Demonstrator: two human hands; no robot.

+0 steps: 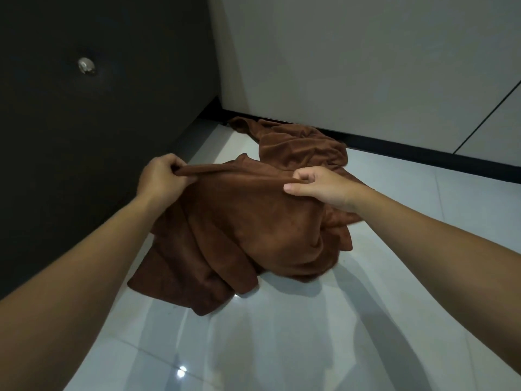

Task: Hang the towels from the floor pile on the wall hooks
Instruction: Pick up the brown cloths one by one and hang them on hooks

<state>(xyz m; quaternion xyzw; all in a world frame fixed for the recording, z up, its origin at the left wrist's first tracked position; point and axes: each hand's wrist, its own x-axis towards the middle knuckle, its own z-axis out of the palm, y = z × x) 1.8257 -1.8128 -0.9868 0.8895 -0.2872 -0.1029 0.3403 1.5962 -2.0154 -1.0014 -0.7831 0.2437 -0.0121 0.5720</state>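
Floor [282,348]: glossy pale tiles with thin grout lines. Two small bright light spots are reflected nearest you and one more at the towel's lower edge.

Your left hand [162,179]: fingers curled, grasping one end of a bunched hem of the brown towel [253,227].

Your right hand [318,187]: thumb and forefinger pinching the same hem further along, other fingers loosely bent. Both forearms are bare.

Brown towel: its top edge is drawn taut between your two hands and raised off the floor. The body hangs down in folds, and its lower corners trail on the tiles towards you.

Second brown towel [301,145]: crumpled on the floor just behind the first, partly hidden by it and by your right hand. Its far end lies against the black skirting [394,153].

Dark wall [84,136]: matt panel on your left, meeting the floor beside the towels and carrying a round metal fitting [86,66] high up. You cannot tell its exact shape.

Pale wall [338,52]: plain, straight ahead, with a dark seam line at far right.
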